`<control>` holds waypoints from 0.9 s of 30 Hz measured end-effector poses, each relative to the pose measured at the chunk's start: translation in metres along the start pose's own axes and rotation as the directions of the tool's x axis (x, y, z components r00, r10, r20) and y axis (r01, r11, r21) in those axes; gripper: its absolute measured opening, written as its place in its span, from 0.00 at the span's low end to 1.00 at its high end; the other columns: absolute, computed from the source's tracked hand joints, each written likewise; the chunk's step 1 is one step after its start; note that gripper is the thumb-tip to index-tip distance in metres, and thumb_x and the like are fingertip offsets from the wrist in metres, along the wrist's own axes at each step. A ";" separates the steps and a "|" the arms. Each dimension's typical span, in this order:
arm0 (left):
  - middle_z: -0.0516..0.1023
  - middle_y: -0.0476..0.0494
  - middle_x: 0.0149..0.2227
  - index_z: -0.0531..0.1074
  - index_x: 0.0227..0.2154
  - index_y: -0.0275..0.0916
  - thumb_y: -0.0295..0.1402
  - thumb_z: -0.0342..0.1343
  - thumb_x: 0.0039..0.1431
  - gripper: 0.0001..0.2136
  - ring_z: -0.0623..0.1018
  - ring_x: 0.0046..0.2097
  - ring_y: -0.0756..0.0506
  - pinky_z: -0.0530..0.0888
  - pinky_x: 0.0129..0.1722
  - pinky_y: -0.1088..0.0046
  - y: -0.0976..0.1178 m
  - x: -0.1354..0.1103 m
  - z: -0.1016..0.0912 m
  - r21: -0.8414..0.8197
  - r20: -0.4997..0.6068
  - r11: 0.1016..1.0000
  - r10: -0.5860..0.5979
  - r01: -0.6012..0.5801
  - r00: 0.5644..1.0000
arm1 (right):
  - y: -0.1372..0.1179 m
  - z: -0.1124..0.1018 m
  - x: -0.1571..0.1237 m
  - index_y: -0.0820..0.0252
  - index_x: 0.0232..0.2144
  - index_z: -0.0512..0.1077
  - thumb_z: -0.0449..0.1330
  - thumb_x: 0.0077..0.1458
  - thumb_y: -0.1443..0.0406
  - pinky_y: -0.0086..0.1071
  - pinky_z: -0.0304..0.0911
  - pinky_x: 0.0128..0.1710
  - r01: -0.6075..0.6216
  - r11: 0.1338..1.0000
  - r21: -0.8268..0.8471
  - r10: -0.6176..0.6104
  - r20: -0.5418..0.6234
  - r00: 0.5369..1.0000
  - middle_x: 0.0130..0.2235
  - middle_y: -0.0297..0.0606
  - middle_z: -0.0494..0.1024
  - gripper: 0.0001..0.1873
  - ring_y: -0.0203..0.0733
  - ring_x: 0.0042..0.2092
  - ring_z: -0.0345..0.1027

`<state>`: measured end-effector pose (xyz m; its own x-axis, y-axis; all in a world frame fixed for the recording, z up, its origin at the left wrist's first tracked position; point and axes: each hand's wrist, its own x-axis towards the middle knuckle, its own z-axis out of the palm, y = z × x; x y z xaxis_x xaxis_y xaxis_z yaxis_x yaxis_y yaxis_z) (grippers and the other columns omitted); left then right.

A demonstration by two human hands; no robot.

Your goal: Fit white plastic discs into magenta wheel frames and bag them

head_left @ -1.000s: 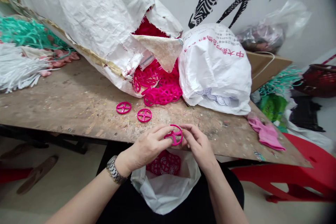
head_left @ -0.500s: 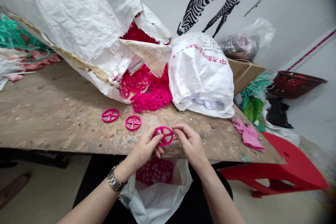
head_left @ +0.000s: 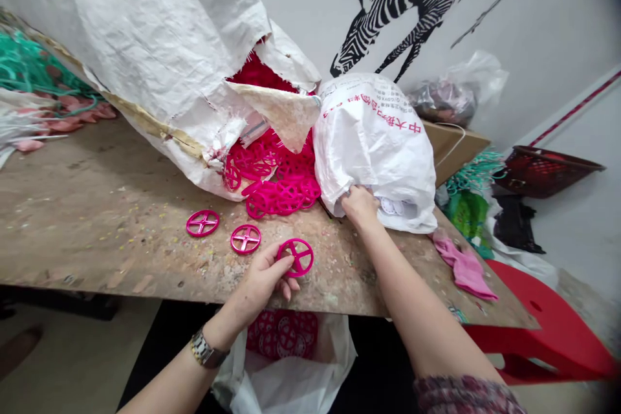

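My left hand (head_left: pixel 262 278) is shut on a magenta plastic ring with a cross inside (head_left: pixel 295 257), holding it low over the wooden table (head_left: pixel 97 207). Two matching rings (head_left: pixel 202 223) (head_left: pixel 245 239) lie flat to its left. My right hand (head_left: pixel 359 206) is at the lower edge of a white printed plastic bag (head_left: pixel 373 142), its fingers hidden by the bag. White discs (head_left: pixel 392 207) show inside that bag. A heap of magenta rings (head_left: pixel 281 191) spills from a torn white woven sack (head_left: pixel 145 58). More rings (head_left: pixel 281 336) lie in an open white bag (head_left: pixel 286 375) on my lap.
A pink cloth (head_left: pixel 463 270) lies at the table's right end, beyond which stands a red plastic stool (head_left: pixel 543 317). Green and white strands (head_left: pixel 29 71) lie at the far left. A cardboard box (head_left: pixel 453 152) and red basket (head_left: pixel 543 171) stand behind, below a zebra wall picture (head_left: pixel 402 6).
My right hand has let go of the ring and moved forward to the white bag. The ring stays in my left hand, which has dropped slightly lower.
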<state>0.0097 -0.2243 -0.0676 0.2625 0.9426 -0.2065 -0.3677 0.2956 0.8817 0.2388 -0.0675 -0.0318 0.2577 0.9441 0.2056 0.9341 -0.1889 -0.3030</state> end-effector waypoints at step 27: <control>0.77 0.48 0.29 0.65 0.53 0.34 0.39 0.62 0.55 0.26 0.78 0.24 0.51 0.72 0.18 0.81 -0.001 0.000 -0.002 0.001 0.040 1.000 0.029 -0.029 0.999 | 0.064 -0.020 -0.026 0.60 0.28 0.72 0.58 0.49 0.59 0.34 0.68 0.32 -0.075 0.797 0.599 0.224 -0.180 0.958 0.24 0.37 0.77 0.10 0.46 0.30 0.76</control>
<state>0.0083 -0.2247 -0.0694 0.2871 0.9438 -0.1635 -0.3742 0.2676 0.8879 0.2966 -0.1097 -0.0378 0.5009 0.8133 0.2961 0.5775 -0.0593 -0.8142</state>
